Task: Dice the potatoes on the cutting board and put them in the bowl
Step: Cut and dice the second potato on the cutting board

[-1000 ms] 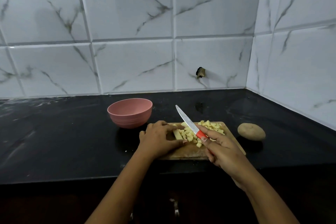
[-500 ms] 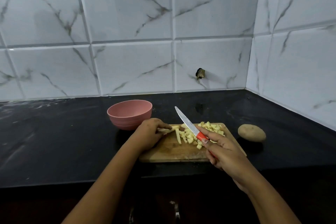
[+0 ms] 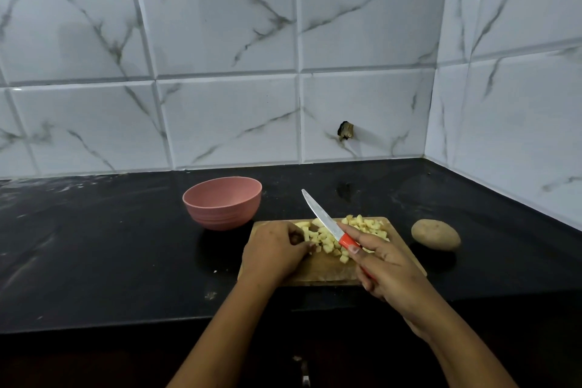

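Wooden, and lying flat near the front edge of the black counter (image 3: 110,246), the cutting board (image 3: 321,271) has its near long edge roughly parallel to that edge. A pile of diced potatoes (image 3: 362,225) lies on its far half, reaching almost to the far edge. The near half shows bare wood between the two wrists.

The left hand (image 3: 274,249) rests on the board's left end with its fingers curled down, pinching a pale potato piece (image 3: 304,226) at the left fringe of the pile. The right hand (image 3: 387,264) is wrapped round the orange handle of the knife (image 3: 327,224), forefinger laid along the top. The blade slants up and away to the left over the pile, and its tip stands out past the far edge (whether the blade touches any potato cannot be told).

The pink bowl (image 3: 222,203) stands upright on the counter just beyond the board's far left corner, apart from it, with the left hand between bowl and blade. A whole unpeeled potato (image 3: 436,234) lies on the counter to the right of the board, not touching it. The counter runs wide to the left of the bowl. On the right it ends at the tiled wall (image 3: 220,41), which turns a corner there.
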Tool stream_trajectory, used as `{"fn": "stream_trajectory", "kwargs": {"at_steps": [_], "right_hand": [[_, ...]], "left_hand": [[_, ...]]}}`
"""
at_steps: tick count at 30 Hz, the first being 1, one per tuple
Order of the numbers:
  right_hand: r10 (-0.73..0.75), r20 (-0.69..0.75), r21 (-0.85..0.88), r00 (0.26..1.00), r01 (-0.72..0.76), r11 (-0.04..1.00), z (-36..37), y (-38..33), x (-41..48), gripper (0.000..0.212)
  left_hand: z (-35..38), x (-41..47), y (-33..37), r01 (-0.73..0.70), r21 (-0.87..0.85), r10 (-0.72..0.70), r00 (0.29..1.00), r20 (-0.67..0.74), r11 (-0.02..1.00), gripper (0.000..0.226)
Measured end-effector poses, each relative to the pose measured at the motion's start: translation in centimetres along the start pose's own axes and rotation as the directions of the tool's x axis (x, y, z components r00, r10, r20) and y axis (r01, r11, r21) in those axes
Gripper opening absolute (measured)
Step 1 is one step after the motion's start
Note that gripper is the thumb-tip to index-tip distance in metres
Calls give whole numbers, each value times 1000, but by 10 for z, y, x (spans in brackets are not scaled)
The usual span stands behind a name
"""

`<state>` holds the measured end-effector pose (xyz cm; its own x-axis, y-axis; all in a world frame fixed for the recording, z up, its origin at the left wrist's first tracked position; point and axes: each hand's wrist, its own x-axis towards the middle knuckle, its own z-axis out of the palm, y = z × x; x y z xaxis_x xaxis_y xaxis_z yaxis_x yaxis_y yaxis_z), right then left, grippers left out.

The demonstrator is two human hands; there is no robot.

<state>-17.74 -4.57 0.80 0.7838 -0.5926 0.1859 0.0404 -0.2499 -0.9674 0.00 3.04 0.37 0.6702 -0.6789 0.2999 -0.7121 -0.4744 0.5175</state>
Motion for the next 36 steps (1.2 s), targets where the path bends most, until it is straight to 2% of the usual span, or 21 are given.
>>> {"fn": "stream_trajectory", "kwargs": {"at_steps": [3, 14, 20, 25, 29, 33, 36], "right_hand": [[2, 7, -2, 1000, -2, 1000, 0, -1, 1, 35], [12, -50, -1, 999, -12, 1000, 2, -3, -2, 36], [28, -50, -38, 998, -30, 999, 3, -4, -1, 38], [18, -61, -63, 998, -22, 998, 4, -5, -2, 37], [11, -69, -110, 998, -19, 994, 6, -5, 0, 36], [40, -72, -171, 997, -51, 984, 7, -4, 1, 36], [42, -49, -320, 998, -56, 946, 10, -7, 0, 38]], "left_hand": [[-5, -2, -3, 18, -9, -18, 1000, 6, 1000, 19], [-4, -14, 10, -23, 140, 20, 999, 28, 990, 39], [-5, -22, 11, 50, 9, -50, 996, -68, 999, 47], [-7, -28, 10, 132, 69, -122, 983, -138, 989, 31], [-15, -38, -1, 151, 130, -127, 977, -174, 980, 25], [-20, -45, -8, 81, 94, -73, 994, -81, 992, 25], [-20, -46, -5, 38, 79, -34, 998, -50, 996, 20]]}}
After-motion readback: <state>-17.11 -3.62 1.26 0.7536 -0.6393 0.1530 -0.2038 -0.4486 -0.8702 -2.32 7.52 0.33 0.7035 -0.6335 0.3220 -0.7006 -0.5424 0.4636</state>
